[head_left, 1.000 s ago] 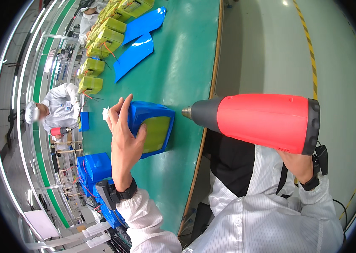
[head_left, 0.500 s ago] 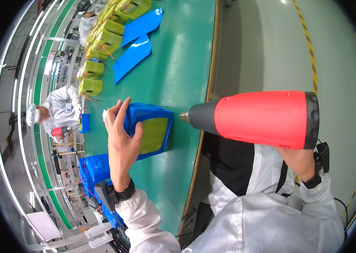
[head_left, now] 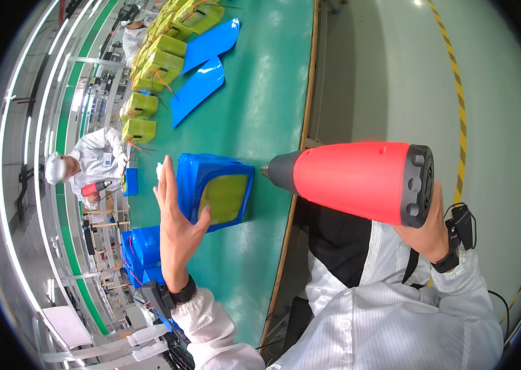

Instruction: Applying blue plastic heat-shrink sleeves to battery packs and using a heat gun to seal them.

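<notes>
A yellow-green block half wrapped in blue film (head_left: 217,192) stands on the green table (head_left: 260,105). My left hand (head_left: 176,222) is open, fingers spread, its palm and thumb against the block's left side. My right hand (head_left: 428,229) grips the handle of a red heat gun (head_left: 359,180). The gun's dark nozzle points left, a short gap from the block's right edge.
Loose blue film sheets (head_left: 202,68) and a row of yellow-green blocks (head_left: 149,80) lie at the far end of the table. Wrapped blue blocks (head_left: 140,253) are stacked at the near left. A person in white (head_left: 91,163) works across the table. The table's wooden edge (head_left: 297,185) runs beside grey floor.
My left hand has let go of its grasp and now rests flat against the block's side. The heat gun has shifted slightly right and down.
</notes>
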The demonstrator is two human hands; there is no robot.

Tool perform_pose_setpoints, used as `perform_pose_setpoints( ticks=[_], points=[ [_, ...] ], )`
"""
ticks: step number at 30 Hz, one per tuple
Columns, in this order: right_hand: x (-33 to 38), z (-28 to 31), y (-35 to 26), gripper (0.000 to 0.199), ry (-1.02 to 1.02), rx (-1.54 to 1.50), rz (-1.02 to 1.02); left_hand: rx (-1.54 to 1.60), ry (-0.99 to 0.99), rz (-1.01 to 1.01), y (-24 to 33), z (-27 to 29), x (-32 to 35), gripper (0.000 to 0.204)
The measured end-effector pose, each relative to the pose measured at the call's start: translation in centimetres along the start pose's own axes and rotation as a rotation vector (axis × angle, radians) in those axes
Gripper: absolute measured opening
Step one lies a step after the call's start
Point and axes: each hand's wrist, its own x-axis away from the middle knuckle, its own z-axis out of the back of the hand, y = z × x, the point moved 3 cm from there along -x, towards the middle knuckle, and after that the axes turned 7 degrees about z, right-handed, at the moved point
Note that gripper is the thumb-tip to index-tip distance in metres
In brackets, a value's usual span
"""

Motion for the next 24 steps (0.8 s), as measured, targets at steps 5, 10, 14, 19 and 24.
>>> perform_pose_setpoints(
  ticks=[5, 10, 14, 19, 24],
  points=[
    [0.8, -0.3, 0.8, 0.031, -0.005, 0.060, 0.031, 0.131, 0.047, 0.169, -1.1, 1.2, 1.7, 0.088],
    [3.6, -0.5, 2.2, 0.043, -0.131, 0.312, 0.105, 0.219, 0.220, 0.174, -3.6, 1.4, 4.1, 0.063],
    [5.8, -0.8, 4.9, 0.075, -0.133, 0.111, -0.113, 0.225, 0.272, 0.192, -5.0, 1.0, 5.3, 0.056],
    [6.0, 0.4, 4.6, 0.073, -0.097, 0.177, -0.053, 0.398, 0.246, 0.228, -6.1, -0.2, 6.6, 0.050],
    [8.6, 1.4, 5.6, 0.095, -0.251, 0.315, -0.033, 0.441, 0.244, 0.186, -5.7, -0.7, 6.6, 0.046]
  ],
)
